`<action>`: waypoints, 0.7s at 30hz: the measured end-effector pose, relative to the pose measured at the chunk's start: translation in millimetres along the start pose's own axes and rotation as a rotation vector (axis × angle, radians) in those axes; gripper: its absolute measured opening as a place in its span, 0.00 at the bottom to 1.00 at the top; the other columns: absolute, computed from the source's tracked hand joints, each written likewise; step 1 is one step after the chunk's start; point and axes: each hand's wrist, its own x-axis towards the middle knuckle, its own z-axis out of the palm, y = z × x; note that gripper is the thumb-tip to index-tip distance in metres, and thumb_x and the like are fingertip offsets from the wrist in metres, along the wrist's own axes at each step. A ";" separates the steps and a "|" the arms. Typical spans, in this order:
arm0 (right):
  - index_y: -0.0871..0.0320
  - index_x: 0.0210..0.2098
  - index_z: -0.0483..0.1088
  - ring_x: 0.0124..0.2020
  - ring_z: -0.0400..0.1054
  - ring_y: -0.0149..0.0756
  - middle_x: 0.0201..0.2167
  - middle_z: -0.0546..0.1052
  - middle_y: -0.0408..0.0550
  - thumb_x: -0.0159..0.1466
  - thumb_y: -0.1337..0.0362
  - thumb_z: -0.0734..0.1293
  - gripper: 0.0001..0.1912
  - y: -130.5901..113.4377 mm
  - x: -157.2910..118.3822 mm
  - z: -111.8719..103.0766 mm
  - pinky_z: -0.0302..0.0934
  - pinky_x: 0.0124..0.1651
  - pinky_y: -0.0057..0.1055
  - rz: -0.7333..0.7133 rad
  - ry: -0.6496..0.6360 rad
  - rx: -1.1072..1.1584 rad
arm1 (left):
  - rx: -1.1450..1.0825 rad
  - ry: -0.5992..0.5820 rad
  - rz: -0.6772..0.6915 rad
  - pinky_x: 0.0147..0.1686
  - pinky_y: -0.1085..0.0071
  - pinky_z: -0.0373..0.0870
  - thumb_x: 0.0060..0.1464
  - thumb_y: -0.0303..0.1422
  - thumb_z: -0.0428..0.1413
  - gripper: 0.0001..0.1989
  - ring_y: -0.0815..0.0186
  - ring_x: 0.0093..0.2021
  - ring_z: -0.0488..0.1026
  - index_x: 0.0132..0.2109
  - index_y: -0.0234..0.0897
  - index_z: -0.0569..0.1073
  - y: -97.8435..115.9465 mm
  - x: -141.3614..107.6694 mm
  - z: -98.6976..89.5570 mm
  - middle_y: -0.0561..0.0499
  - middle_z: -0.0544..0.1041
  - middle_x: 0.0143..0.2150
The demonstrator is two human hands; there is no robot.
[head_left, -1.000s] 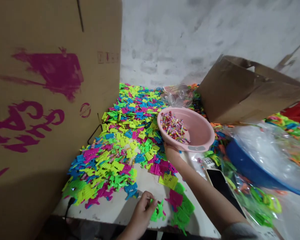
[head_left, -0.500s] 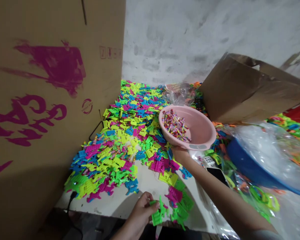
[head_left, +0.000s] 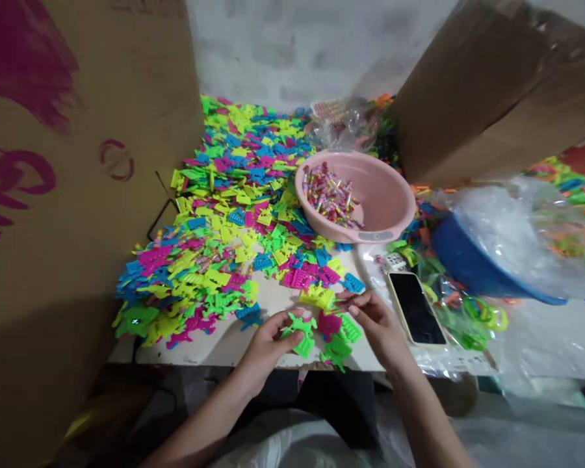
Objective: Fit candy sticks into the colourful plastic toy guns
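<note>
My left hand [head_left: 273,339] is closed on a bright green plastic toy piece [head_left: 299,335] with a ribbed panel and a figure-like edge. Opposite it, my right hand [head_left: 376,324] pinches a thin reddish piece [head_left: 342,304], blurred and partly covered by the fingers. Between the hands, on the white table [head_left: 277,296], lie a yellow piece [head_left: 318,297], a magenta piece [head_left: 329,325] and green pieces [head_left: 338,350] of similar make. Beyond them stands a pink basin [head_left: 387,188], its left side holding many small, colourful wrapped tubes [head_left: 329,192].
A big heap of neon plastic pieces [head_left: 224,240] spreads along a tall cardboard box [head_left: 92,260] on the left. To the right are a phone [head_left: 416,309], a blue basin [head_left: 472,260] topped with clear plastic bags, and a brown carton [head_left: 478,97] behind.
My right hand has come back from the pink basin and now pinches a thin piece near my left hand. The left hand still holds the green piece. The view has tilted down.
</note>
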 end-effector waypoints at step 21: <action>0.51 0.43 0.64 0.32 0.69 0.32 0.33 0.73 0.43 0.64 0.58 0.66 0.09 -2.4 -80.6 62.2 0.66 0.34 0.26 0.020 0.118 0.086 | 0.062 -0.123 0.018 0.35 0.72 0.68 0.42 0.38 0.66 0.17 0.67 0.33 0.71 0.37 0.35 0.73 16.5 -13.5 15.2 0.54 0.74 0.31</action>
